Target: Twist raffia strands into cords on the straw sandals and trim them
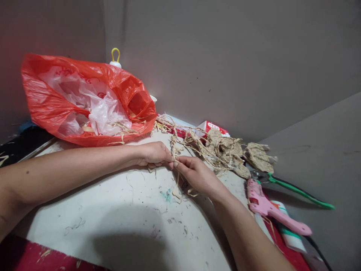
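Note:
My left hand (158, 153) and my right hand (194, 173) meet above the middle of the white tabletop (135, 210). Both are closed, pinching a pale strand of straw-like fibre (177, 188) between thumbs and fingertips. Loose ends of the strand hang below the fingers toward the table, and a knotted length (174, 145) runs up behind them. Just beyond the right hand lies a heap of coiled, woven straw pieces (225, 148) with tangled cords. My fingers hide the exact spot where the strand is gripped.
A red plastic bag (50, 99) with clear plastic and straw scraps stands at the back left. To the right lie green-handled pliers (299, 190), a pink glue gun (270, 210) and a white-and-green tube (291, 237). A red-and-white box (216, 128) sits near the grey wall (225, 56).

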Motion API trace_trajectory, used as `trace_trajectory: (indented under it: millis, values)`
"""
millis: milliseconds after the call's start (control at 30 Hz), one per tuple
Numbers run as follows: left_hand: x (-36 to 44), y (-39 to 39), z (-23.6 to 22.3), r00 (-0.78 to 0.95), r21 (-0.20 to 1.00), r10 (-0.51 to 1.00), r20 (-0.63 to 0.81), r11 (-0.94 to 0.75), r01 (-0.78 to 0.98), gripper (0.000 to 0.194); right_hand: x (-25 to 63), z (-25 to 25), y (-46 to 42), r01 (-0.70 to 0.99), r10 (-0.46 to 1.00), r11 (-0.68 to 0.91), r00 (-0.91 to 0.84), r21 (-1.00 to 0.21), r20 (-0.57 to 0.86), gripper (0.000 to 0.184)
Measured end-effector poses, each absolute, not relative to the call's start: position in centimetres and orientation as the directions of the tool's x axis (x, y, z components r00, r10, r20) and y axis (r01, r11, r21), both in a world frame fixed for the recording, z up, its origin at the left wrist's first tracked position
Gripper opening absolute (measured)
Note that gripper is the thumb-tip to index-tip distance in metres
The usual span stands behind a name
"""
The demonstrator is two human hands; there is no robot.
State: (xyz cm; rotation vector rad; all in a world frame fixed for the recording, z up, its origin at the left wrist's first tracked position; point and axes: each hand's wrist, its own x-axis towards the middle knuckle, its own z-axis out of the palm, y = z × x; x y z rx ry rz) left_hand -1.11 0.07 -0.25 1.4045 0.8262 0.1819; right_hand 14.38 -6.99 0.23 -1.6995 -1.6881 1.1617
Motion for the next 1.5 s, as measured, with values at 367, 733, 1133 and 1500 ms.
trace_trajectory:
  millis: [367, 733, 1133, 1500]
  values:
    - [-0.8, -0.8, -0.2, 0.65, 0.929, 0.705, -0.284, 0.035, 0.368, 0.017, 15.1, 1.0, -6.9, 0.74, 0.994, -0.01, -0.064, -0.673, -0.085, 0.026]
    - [-0.9, -1.1, -0.4, 0.683, 0.95, 0.662, -0.307, 0.254, 0.18, 0.023, 12.4, 0.0, -8.2, 0.569, 0.984, -0.161, 0.026, -0.806, -0.178, 0.026]
    - [-1.0, -1.3, 0.0, 0.759, 0.898, 0.567, -0.319, 0.437, 0.051, 0.033, 11.4, 0.2, -8.9, 0.992, 0.999, -0.035, 0.038, -0.122, 0.022, 0.027]
    - [-1.0, -1.4, -0.3, 0.68, 0.933, 0.655, -0.329, 0.335, 0.129, 0.021, 9.1, 1.9, -11.5, 0.954, 0.952, 0.232, -0.263, -0.191, -0.157, 0.023]
